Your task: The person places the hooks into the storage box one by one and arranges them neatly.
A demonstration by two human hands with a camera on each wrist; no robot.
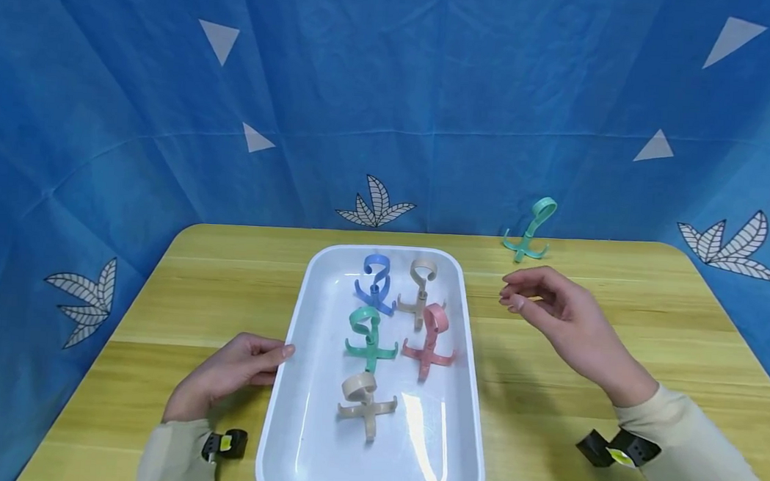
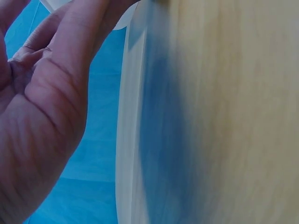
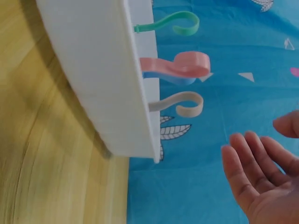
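Note:
My left hand [image 1: 238, 371] holds the left rim of a white tray [image 1: 315, 450], thumb on the edge; the other fingers are partly hidden. Inside the tray stand plastic multi-prong hooks with curled tops: a blue hook [image 1: 374, 296] and a beige hook [image 1: 421, 305] at the back, a green hook [image 1: 371, 350] and a pink hook [image 1: 427, 355] in the middle, another beige hook [image 1: 369, 410] nearest me. My right hand [image 1: 568, 321] hovers right of the tray, fingers loosely bent, holding nothing. Beyond it, at the table's back edge, is another green hook [image 1: 524, 245].
The wooden table [image 1: 223, 282] has rounded back corners. A blue cloth [image 1: 382, 71] printed with leaves and triangles hangs behind it and shows at both sides. The right wrist view shows the tray's tall outer wall [image 3: 93, 70] with hook tops above its rim.

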